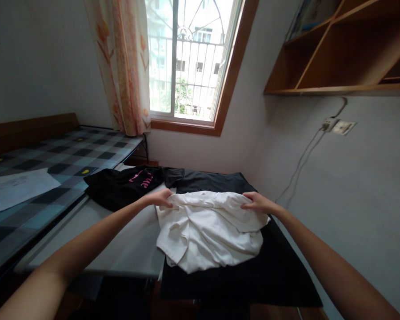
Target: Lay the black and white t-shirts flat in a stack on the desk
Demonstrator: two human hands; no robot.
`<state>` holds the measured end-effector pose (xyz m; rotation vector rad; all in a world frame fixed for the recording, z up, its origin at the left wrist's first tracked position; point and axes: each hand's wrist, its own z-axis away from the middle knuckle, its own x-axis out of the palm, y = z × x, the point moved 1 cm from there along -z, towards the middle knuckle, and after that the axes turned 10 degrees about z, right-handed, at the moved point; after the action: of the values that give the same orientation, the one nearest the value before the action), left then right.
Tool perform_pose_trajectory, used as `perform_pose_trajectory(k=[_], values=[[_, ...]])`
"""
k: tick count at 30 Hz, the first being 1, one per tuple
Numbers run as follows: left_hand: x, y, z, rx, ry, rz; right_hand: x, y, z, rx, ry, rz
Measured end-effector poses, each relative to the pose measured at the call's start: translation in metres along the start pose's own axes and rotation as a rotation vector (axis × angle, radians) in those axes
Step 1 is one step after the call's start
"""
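Note:
A crumpled white garment (210,231) lies on a black cloth (273,271) spread over a grey table (126,249). My left hand (162,198) pinches the garment's far left corner, fingers closed on the fabric. My right hand (257,202) grips its far right edge the same way. Both arms reach forward over the table.
A black garment with pink lettering (123,184) lies at the table's far left. A bed with a checked blue cover (43,178) and a white sheet of paper (16,189) stands on the left. Ahead are a window (190,62) and curtain (123,66); wooden shelves (340,49) hang on the right wall.

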<state>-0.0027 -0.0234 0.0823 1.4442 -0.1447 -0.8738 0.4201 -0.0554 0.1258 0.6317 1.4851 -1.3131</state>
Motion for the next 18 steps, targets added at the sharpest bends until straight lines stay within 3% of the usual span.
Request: perform_pose_trajectory(k=[3, 6, 8, 9, 11, 14, 18], values=[[-0.021, 0.03, 0.012, 0.074, 0.093, 0.118, -0.036, 0.004, 0.004, 0.052, 0.279, 0.112], [-0.049, 0.062, 0.022, 0.206, 0.336, 0.167, -0.078, 0.013, 0.012, 0.153, 0.63, 0.185], [-0.062, 0.073, 0.024, 0.259, 0.472, 0.145, -0.098, 0.017, 0.018, 0.185, 0.75, 0.187], [-0.065, 0.074, 0.022, 0.266, 0.511, 0.115, -0.103, 0.017, 0.02, 0.19, 0.72, 0.178], [-0.065, 0.067, 0.017, 0.231, 0.528, 0.039, -0.104, 0.016, 0.022, 0.185, 0.498, 0.144], [-0.051, 0.043, 0.006, 0.13, 0.484, 0.039, -0.083, 0.009, 0.025, 0.127, 0.142, 0.076], [-0.027, 0.008, -0.004, -0.003, 0.476, 0.184, -0.041, 0.001, 0.031, 0.001, 0.013, -0.03]])
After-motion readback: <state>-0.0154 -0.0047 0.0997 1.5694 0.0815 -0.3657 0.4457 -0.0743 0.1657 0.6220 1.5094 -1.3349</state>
